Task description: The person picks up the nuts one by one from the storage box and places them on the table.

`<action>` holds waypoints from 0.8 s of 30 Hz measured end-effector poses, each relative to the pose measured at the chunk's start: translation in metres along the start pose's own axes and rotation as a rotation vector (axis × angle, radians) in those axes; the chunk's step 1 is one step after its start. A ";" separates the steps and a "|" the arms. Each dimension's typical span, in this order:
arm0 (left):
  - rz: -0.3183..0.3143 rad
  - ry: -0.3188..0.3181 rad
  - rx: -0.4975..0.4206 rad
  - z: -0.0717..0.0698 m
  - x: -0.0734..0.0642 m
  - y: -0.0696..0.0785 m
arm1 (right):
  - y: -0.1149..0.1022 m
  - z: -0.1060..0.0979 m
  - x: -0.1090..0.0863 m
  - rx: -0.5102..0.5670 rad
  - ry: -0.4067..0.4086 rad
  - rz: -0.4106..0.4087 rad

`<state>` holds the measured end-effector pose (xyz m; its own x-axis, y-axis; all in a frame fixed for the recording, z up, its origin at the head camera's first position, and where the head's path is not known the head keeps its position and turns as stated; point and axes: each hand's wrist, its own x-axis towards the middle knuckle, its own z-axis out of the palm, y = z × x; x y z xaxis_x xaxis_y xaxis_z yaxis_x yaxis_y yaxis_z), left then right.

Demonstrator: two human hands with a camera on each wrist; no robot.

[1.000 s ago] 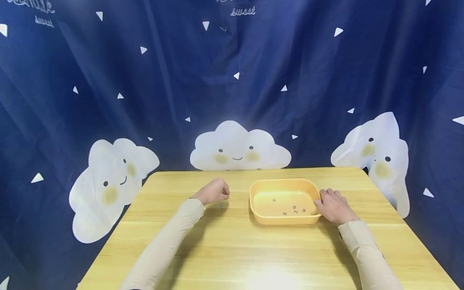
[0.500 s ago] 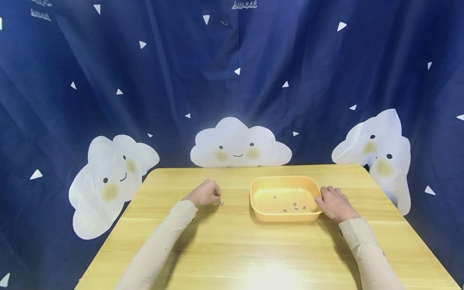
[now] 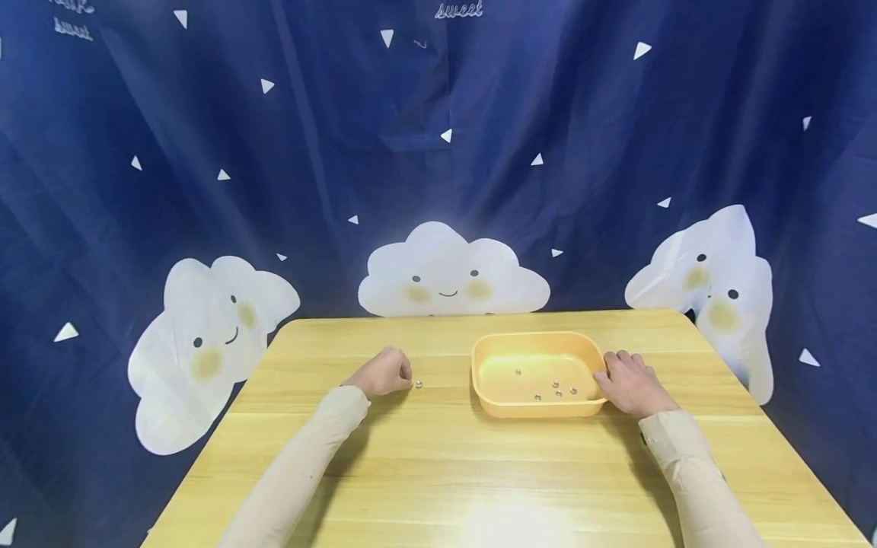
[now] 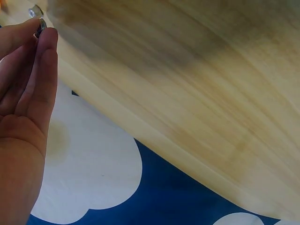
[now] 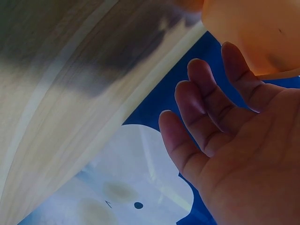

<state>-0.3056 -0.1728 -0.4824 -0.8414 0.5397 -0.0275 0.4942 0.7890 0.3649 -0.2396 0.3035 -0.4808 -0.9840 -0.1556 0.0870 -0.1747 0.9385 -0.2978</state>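
Observation:
My left hand (image 3: pixel 381 373) is low over the table, left of the tub. Its thumb and fingertips pinch a small shiny metal nut (image 4: pixel 41 27). Just beyond those fingertips a second metal nut (image 4: pixel 35 11) lies on the wood, apart from the hand in the head view. At the right end of a yellow-orange plastic tub (image 3: pixel 541 411), my right hand (image 3: pixel 633 387) holds the rim. In the right wrist view its index finger (image 5: pixel 234 61) lies against the tub's outer wall, the other fingers bent loosely, and the thumb is hidden. Several nuts (image 3: pixel 556 385) lie scattered inside the tub.
The light wood table (image 3: pixel 438 472) has rounded far corners. Behind it hangs a dark blue curtain (image 3: pixel 438 183) printed with white clouds and triangles, close to the table's far edge.
My left hand has moved left and lower, to beside the nut on the table. The right hand stays on the tub's rim, and the tub stays in place. The head view has tilted slightly.

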 end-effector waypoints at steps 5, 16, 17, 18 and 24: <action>-0.024 0.006 0.011 0.003 -0.002 0.000 | 0.000 0.001 0.000 0.005 -0.004 -0.001; -0.012 0.020 0.014 0.006 -0.003 -0.002 | 0.000 0.001 0.001 0.002 0.007 -0.007; -0.014 0.021 0.015 0.006 -0.003 -0.002 | 0.000 0.001 0.001 0.002 0.008 -0.006; -0.014 0.021 0.014 0.006 -0.003 -0.002 | 0.000 0.001 0.001 0.002 0.008 -0.005; -0.007 0.016 0.019 0.006 -0.002 -0.002 | 0.000 0.001 0.001 0.004 0.008 -0.007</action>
<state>-0.3039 -0.1735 -0.4884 -0.8483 0.5293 -0.0153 0.4920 0.7986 0.3468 -0.2407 0.3028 -0.4818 -0.9824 -0.1600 0.0965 -0.1820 0.9362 -0.3007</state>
